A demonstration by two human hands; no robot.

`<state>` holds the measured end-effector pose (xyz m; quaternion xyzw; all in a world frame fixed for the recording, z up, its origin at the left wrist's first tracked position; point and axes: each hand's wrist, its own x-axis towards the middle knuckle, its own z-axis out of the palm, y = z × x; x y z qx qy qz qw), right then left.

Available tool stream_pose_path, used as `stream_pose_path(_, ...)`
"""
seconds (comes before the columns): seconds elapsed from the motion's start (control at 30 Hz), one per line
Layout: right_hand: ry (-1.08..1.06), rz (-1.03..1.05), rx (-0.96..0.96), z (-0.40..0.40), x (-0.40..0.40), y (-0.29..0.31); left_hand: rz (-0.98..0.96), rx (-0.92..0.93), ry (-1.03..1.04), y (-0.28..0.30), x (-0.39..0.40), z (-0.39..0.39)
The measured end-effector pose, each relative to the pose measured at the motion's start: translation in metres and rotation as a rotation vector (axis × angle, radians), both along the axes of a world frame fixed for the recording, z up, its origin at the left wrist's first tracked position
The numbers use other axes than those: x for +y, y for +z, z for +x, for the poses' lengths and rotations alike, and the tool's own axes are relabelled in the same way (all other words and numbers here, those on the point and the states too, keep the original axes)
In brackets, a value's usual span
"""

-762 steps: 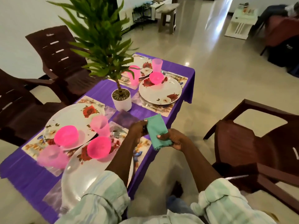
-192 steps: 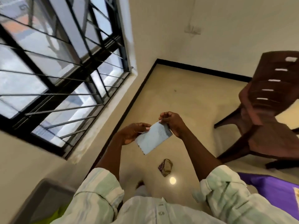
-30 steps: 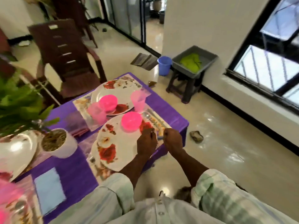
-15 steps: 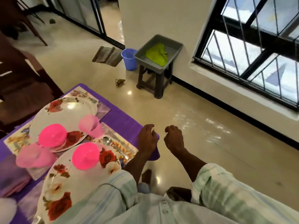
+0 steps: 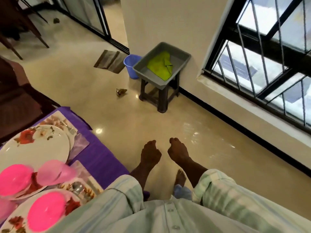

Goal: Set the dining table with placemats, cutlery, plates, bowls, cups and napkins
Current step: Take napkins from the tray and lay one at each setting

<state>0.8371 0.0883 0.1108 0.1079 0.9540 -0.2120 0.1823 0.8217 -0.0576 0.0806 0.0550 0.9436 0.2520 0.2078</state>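
We see the purple-clothed table (image 5: 99,158) at lower left carrying floral plates (image 5: 33,148), pink bowls (image 5: 45,214) and a pink cup (image 5: 55,172). Beside its edge, our left hand (image 5: 150,154) and right hand (image 5: 178,152) hang over the floor, fingers loosely curled and seemingly grasping nothing.

Two floral plates (image 5: 35,148) (image 5: 15,221), two pink bowls (image 5: 14,179) (image 5: 46,214), one pink cup (image 5: 56,172) (tipped), one spoon (image 5: 79,188), two hands (image 5: 150,154) (image 5: 178,151)

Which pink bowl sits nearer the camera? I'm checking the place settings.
The pink bowl at the bottom edge, on the plate beside the spoon. The other pink bowl lies farther up the table, at the picture's left edge, next to the paler pink cup.
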Motion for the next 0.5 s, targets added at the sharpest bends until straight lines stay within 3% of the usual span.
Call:
stream_pose_path(0.13, 0.013, -0.014, -0.028, -0.047, 0.061, 0.002, 0.021, -0.051, 0.122, 0.002, 0.046, -0.043)
stream_pose_path(0.27, 0.022, -0.001, -0.033, -0.087, 0.102, 0.007, 0.037, 0.031, 0.17, 0.008, 0.082, -0.074)
stream_pose_path(0.5, 0.083, -0.056, -0.009, -0.162, 0.111, 0.002, 0.021, 0.036, 0.232, 0.007, 0.101, -0.142)
